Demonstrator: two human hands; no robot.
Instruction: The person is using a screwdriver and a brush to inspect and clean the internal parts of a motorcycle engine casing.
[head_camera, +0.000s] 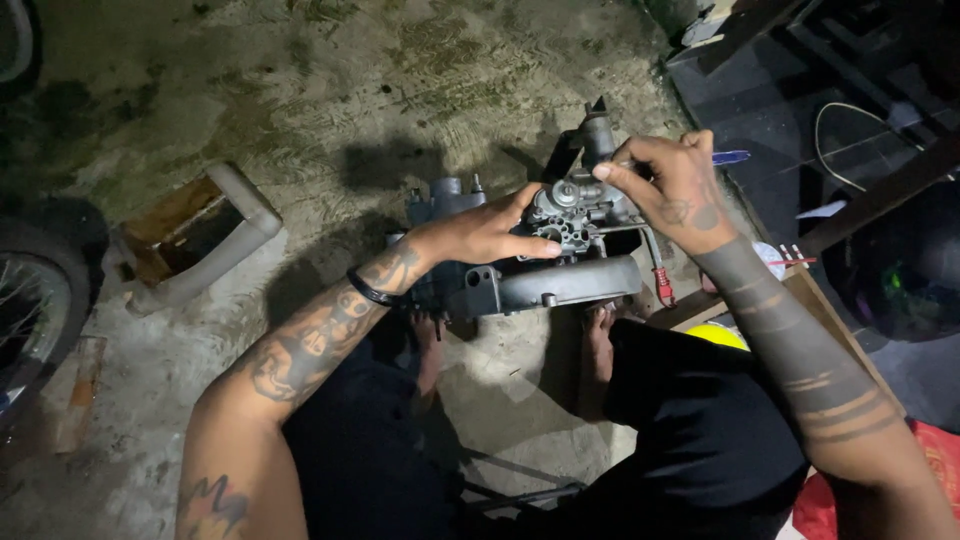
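Observation:
A grey metal engine block (560, 280) lies on the concrete floor between my bare feet. On top of it sits a silver carburettor-like part (580, 212). My left hand (490, 235) rests flat on the left side of the engine, fingers reaching to that silver part. My right hand (670, 185) is above the part, fingers pinched on a thin blue-handled tool (728, 157) whose tip goes down into the part. Both forearms are tattooed; a black band circles the left wrist.
A spoked wheel (35, 300) stands at the left edge. A pale curved plastic cover (215, 245) lies on the floor left of the engine. A wooden board (800, 290), a red-handled tool (662, 285), a yellow object (718, 333) and dark clutter sit to the right.

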